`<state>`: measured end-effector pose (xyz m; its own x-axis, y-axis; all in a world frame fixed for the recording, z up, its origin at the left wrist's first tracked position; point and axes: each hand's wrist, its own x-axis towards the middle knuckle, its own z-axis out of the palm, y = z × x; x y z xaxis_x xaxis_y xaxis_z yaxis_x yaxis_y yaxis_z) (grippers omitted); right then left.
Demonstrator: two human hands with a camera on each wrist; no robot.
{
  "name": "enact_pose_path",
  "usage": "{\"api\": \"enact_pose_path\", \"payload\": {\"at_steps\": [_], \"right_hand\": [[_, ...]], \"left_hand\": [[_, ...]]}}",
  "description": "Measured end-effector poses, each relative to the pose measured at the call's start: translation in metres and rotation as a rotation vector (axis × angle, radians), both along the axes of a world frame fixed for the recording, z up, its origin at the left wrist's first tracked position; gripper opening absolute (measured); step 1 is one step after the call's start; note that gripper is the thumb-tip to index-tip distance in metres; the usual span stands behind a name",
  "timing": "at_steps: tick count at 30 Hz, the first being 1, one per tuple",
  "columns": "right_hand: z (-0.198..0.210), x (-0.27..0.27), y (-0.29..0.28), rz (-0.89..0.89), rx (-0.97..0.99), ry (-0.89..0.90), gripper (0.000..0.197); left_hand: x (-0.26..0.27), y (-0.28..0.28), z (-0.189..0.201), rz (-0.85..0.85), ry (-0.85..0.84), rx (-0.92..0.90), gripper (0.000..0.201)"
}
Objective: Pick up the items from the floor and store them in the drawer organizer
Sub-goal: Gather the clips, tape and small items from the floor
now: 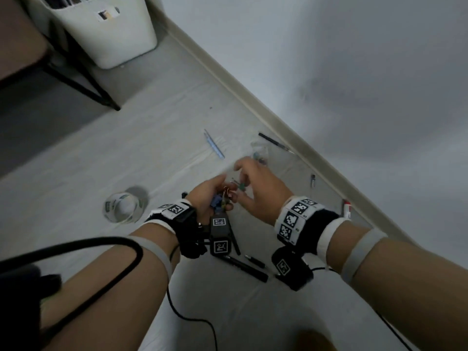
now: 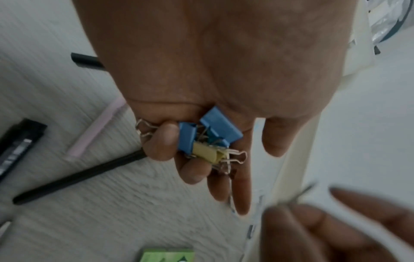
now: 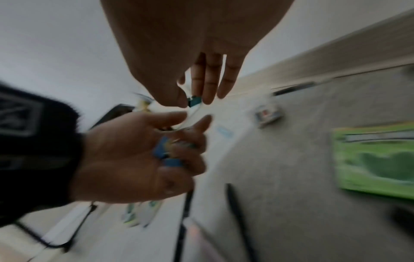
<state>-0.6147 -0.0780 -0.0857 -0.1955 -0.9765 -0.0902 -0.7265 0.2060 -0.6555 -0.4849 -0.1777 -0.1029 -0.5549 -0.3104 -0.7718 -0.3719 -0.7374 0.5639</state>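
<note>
My left hand (image 1: 210, 196) is curled round a bunch of binder clips, blue ones (image 2: 210, 131) and a yellow one (image 2: 208, 154), with wire handles sticking out between the fingers. My right hand (image 1: 255, 193) is just to its right, above the floor, thumb and fingers pinching a small green binder clip (image 3: 193, 102) (image 1: 241, 186). That clip hangs right over the left hand's (image 3: 134, 159) open top, almost touching its thumb. The drawer organizer is not in view.
On the floor lie a clear tape roll (image 1: 124, 207), a blue pen (image 1: 214, 147), a thin black pen (image 1: 274, 142) by the skirting board, a black marker (image 1: 244, 267), a clear plastic bag (image 1: 258, 150) and a green packet (image 3: 376, 159). A white bin (image 1: 106, 34) stands far left.
</note>
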Motion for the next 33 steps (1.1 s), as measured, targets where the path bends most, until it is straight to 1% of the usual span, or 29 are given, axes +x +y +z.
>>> {"api": "enact_pose_path", "payload": {"at_steps": [2, 3, 5, 7, 8, 9, 11, 12, 13, 15, 16, 19, 21, 23, 24, 25, 26, 28, 29, 30, 31, 32, 33], "right_hand": [[0.01, 0.019, -0.021, 0.106, -0.022, 0.081, 0.046], [0.014, 0.024, -0.029, 0.119, -0.03, 0.085, 0.046], [0.013, 0.021, -0.039, 0.045, -0.074, 0.028, 0.042], [0.005, 0.006, -0.049, -0.092, -0.125, 0.047, 0.036], [-0.001, -0.005, -0.053, -0.15, -0.069, 0.089, 0.039], [-0.008, -0.015, -0.059, -0.176, 0.07, 0.138, 0.046], [-0.025, -0.036, -0.063, -0.146, 0.401, 0.222, 0.069], [-0.036, -0.045, -0.065, -0.105, 0.509, 0.265, 0.078], [-0.047, -0.051, -0.066, -0.073, 0.578, 0.304, 0.084], [-0.06, -0.057, -0.069, -0.046, 0.619, 0.357, 0.09], [-0.062, -0.057, -0.071, -0.064, 0.603, 0.378, 0.088], [-0.06, -0.046, -0.072, -0.146, 0.598, 0.5, 0.068], [-0.06, -0.033, -0.069, -0.157, 0.629, 0.508, 0.061], [-0.059, -0.018, -0.065, -0.133, 0.613, 0.427, 0.057], [-0.059, -0.01, -0.064, -0.136, 0.568, 0.368, 0.053], [-0.055, -0.001, -0.065, -0.177, 0.484, 0.277, 0.049], [-0.047, 0.009, -0.069, -0.242, 0.381, 0.144, 0.045], [-0.031, 0.03, -0.082, -0.342, 0.201, -0.208, 0.033], [-0.021, 0.041, -0.089, -0.373, 0.164, -0.38, 0.027], [-0.01, 0.05, -0.095, -0.39, 0.144, -0.506, 0.023], [-0.001, 0.057, -0.098, -0.403, 0.128, -0.595, 0.022], [0.007, 0.063, -0.1, -0.406, 0.116, -0.646, 0.02], [0.014, 0.069, -0.1, -0.397, 0.093, -0.642, 0.017]], "left_hand": [[0.003, -0.006, 0.009, 0.068, 0.066, 0.013, 0.059], [0.008, -0.011, 0.013, 0.09, 0.076, 0.012, 0.059], [0.019, -0.02, 0.017, 0.086, 0.075, -0.004, 0.051], [0.035, -0.031, 0.015, 0.113, 0.077, 0.004, 0.046], [0.043, -0.035, 0.012, 0.131, 0.064, 0.009, 0.046], [0.053, -0.04, 0.007, 0.157, 0.053, 0.021, 0.046], [0.068, -0.045, -0.002, 0.195, 0.039, 0.037, 0.047], [0.076, -0.046, -0.007, 0.211, 0.03, 0.037, 0.048], [0.085, -0.047, -0.011, 0.222, 0.021, 0.034, 0.049], [0.1, -0.045, -0.018, 0.219, -0.001, 0.013, 0.051], [0.107, -0.044, -0.021, 0.204, -0.016, -0.001, 0.053], [0.126, -0.04, -0.025, 0.175, -0.044, -0.02, 0.061], [0.136, -0.041, -0.024, 0.194, -0.042, -0.013, 0.066], [0.138, -0.042, -0.022, 0.197, -0.04, -0.02, 0.065], [0.138, -0.042, -0.021, 0.188, -0.046, -0.031, 0.064], [0.136, -0.043, -0.021, 0.172, -0.052, -0.047, 0.063], [0.134, -0.044, -0.021, 0.154, -0.059, -0.063, 0.063], [0.125, -0.045, -0.022, 0.137, -0.06, -0.075, 0.064], [0.12, -0.045, -0.022, 0.14, -0.049, -0.06, 0.065], [0.114, -0.045, -0.02, 0.151, -0.035, -0.03, 0.067], [0.108, -0.046, -0.016, 0.167, -0.013, 0.011, 0.07], [0.103, -0.046, -0.011, 0.18, 0.016, 0.053, 0.072], [0.098, -0.047, -0.008, 0.175, 0.057, 0.081, 0.074]]}}
